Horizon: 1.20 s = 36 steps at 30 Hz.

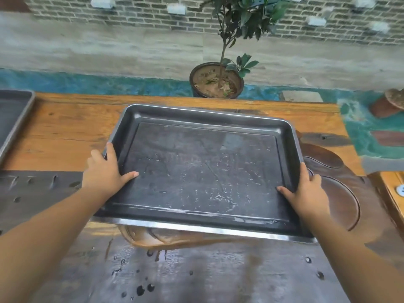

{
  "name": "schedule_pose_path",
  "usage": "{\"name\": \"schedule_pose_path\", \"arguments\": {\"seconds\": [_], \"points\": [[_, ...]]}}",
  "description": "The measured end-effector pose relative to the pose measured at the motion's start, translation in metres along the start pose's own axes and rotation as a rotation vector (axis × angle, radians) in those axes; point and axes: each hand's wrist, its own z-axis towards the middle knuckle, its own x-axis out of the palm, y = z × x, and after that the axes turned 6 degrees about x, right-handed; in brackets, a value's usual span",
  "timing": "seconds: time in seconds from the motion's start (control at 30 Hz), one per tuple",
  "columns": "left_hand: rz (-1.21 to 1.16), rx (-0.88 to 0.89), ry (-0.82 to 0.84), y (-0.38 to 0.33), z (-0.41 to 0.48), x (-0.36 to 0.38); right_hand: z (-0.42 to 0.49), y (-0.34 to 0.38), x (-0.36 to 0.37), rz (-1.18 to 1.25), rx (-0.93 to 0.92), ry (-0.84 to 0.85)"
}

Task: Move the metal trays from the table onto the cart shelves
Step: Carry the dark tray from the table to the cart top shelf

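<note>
A large rectangular metal tray [203,171], dark and scratched inside with a shiny rim, is held above the wooden table [65,132]. My left hand [105,171] grips its left edge, thumb inside the tray. Its right edge is gripped by my right hand [306,191], thumb also inside. The tray's near edge looks lifted off the tabletop. A second metal tray [13,119] lies at the far left of the table, cut off by the frame. No cart is in view.
A potted small tree [216,80] stands on the floor behind the table's far edge, before a brick wall. The tabletop has dark carved sections with holes and round recesses [341,200] on the right. Another wooden surface [393,189] sits at the right edge.
</note>
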Motion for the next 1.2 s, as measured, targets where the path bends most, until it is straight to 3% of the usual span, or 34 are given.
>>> {"name": "schedule_pose_path", "arguments": {"seconds": [0.67, 0.87, 1.2], "points": [[0.052, -0.099, -0.297, -0.02, -0.104, -0.197, 0.008, 0.03, -0.202, 0.083, -0.29, -0.203], [0.045, -0.155, -0.295, -0.014, -0.148, -0.203, -0.004, 0.038, -0.211, 0.014, -0.33, -0.213], [0.029, -0.409, -0.274, 0.035, -0.252, -0.199, -0.026, 0.104, -0.2, 0.017, -0.567, -0.14]]}}
